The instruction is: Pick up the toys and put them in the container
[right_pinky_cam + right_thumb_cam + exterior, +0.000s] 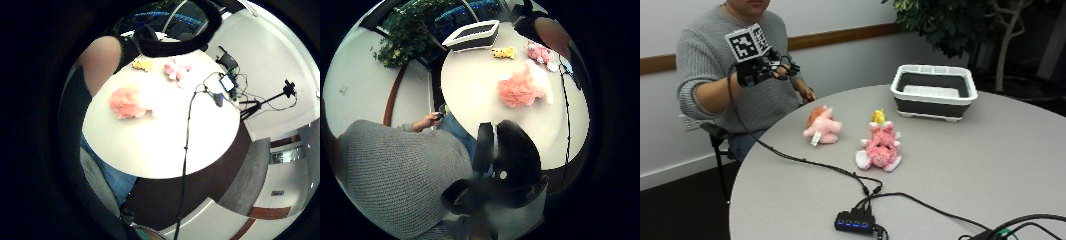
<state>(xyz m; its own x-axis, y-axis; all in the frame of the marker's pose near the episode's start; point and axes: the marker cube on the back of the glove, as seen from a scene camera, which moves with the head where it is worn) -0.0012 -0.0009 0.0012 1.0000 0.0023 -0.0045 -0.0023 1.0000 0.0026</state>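
Note:
Three plush toys lie on the round grey table (986, 165): an orange-pink one (821, 125) nearest the person, a larger pink one (879, 146) toward the middle, and a small yellow one (877, 116) just behind it. The container (933, 90), a white-rimmed black basin, stands at the table's far side. My gloved right hand (763, 70) is raised in the air over the person's chest, off the table's edge and well above the toys, fingers relaxed and holding nothing. From the palm, the orange-pink plush (522, 87), pink plush (540, 52), yellow toy (503, 52) and basin (472, 34) all show.
A black hub with blue lights (854, 221) sits near the table's front edge. The person's bare left hand (806, 94) hangs by the table edge. A potted tree (959, 20) stands behind the basin. A tripod (270, 100) stands on the floor beside the table.

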